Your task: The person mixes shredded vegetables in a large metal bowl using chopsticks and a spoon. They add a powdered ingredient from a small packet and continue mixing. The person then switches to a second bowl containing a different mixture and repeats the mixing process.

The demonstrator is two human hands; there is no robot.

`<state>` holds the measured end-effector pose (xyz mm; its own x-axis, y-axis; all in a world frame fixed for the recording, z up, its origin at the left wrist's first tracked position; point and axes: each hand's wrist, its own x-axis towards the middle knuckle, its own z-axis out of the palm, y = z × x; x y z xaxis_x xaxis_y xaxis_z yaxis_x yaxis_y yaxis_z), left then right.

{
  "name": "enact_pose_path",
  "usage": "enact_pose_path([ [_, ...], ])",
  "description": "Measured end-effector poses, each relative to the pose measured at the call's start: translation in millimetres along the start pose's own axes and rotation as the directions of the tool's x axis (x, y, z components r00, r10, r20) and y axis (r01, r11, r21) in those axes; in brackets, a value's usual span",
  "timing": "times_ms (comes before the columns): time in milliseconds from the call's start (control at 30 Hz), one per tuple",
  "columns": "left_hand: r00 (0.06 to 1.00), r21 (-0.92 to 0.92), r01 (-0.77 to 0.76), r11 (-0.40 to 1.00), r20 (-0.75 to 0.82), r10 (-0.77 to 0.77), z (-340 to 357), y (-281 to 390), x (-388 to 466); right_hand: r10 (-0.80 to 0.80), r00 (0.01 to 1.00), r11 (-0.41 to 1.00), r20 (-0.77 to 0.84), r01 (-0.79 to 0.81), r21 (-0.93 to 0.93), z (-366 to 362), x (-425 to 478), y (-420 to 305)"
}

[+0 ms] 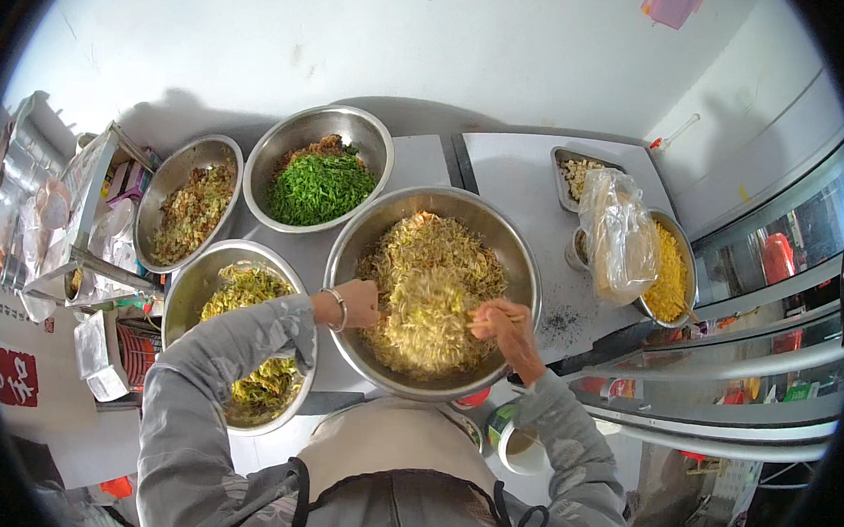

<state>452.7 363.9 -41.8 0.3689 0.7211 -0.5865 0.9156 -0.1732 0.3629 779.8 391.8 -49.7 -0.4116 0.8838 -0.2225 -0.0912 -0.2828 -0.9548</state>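
Note:
A large stainless steel bowl stands before me, holding a shredded, pale yellow-brown food mix. A heap of the mix in the middle is blurred by motion. My right hand grips wooden chopsticks over the bowl's right side. Over its left side is my left hand, a bangle on the wrist. Its fingers are closed in a fist around what looks like chopsticks, mostly hidden. My left forearm crosses above another metal bowl of yellow-green shredded vegetables.
Behind stand a bowl with chopped greens and a bowl of brownish chopped food. At right are a tray of pale cubes, a clear plastic bag and a bowl of yellow bits. A white-rimmed container sits below my right forearm.

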Motion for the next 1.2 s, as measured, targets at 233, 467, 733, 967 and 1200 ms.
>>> enact_pose_path([
  [233,0.991,0.184,0.093,0.979,0.075,-0.108,-76.3,13.8,-34.4,0.172,0.978,0.844,0.119,-0.085,-0.529,-30.0,-9.4,-73.0],
  [467,0.970,-0.179,-0.210,0.961,0.083,0.228,11.6,-19.4,4.8,0.151,0.984,0.988,-0.099,-0.147,0.053,4.7,1.1,-8.2],
  [733,0.970,0.189,-0.018,0.982,0.239,-0.028,-9.1,-16.8,-20.4,0.238,0.971,0.914,-0.019,-0.231,-0.332,-19.2,-27.3,-33.7],
  [967,0.988,-0.452,0.150,0.879,0.041,-0.148,-14.1,5.3,-13.3,-0.081,0.997,0.994,0.009,0.081,-0.072,-12.0,16.7,-3.5],
  [1200,0.910,0.228,0.077,0.971,-0.413,0.024,-89.9,39.4,-52.1,-0.194,0.968,0.928,0.161,0.235,-0.291,-1.0,44.3,-87.0],
])
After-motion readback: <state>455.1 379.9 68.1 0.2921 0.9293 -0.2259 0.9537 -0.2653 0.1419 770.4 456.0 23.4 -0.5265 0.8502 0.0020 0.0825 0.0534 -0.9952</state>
